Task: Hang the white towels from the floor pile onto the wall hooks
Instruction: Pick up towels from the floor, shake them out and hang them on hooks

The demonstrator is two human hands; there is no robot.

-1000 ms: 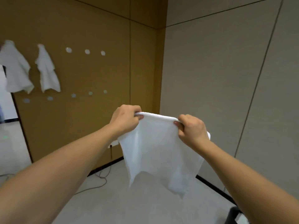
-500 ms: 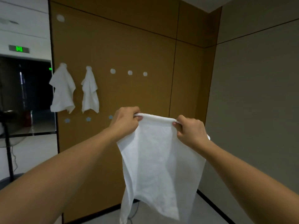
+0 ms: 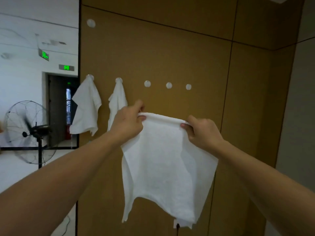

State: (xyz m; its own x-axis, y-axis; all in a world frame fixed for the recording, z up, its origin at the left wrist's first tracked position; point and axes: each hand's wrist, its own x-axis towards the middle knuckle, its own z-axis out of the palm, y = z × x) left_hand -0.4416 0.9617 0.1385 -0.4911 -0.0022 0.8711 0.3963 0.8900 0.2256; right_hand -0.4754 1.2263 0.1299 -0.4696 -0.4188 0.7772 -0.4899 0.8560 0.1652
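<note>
Holding: left hand point(image 3: 127, 124) and right hand point(image 3: 202, 132) both grasp the top edge of a white towel point(image 3: 163, 160), which is up in the air in front of the brown wall point(image 3: 170, 53)
Left grip: fingers curled over the towel's rolled top edge at its left end, thumb tip showing under the edge, clenched on the cloth
Right grip: fingers curled around the right end of the same edge, clenched on the cloth; a fold of towel runs on behind the wrist
Towel: top edge stretched nearly level between the two hands, rest hangs loose below, bottom hem uneven with a corner drooping at lower left
Hung towels: first hung towel point(image 3: 86, 109) on the leftmost hook of the middle row; second hung towel point(image 3: 117, 106) on the next hook, partly behind the left hand
Free hooks: three round white ones to the right in the same row, hook one point(image 3: 147, 83), hook two point(image 3: 169, 85), hook three point(image 3: 188, 86); all sit above the held towel's top edge
High hook: one more round hook point(image 3: 90, 23) near the wall's upper left
Fan: black standing fan point(image 3: 27, 132) at far left, on the pale floor beyond the wall edge
Signs: green exit sign point(image 3: 66, 67) over a dark doorway, another green sign point(image 3: 44, 55) on the ceiling
Socket: small wall outlet point(image 3: 175, 224) low on the wall, just under the towel's hem, with a dark plug in it
</note>
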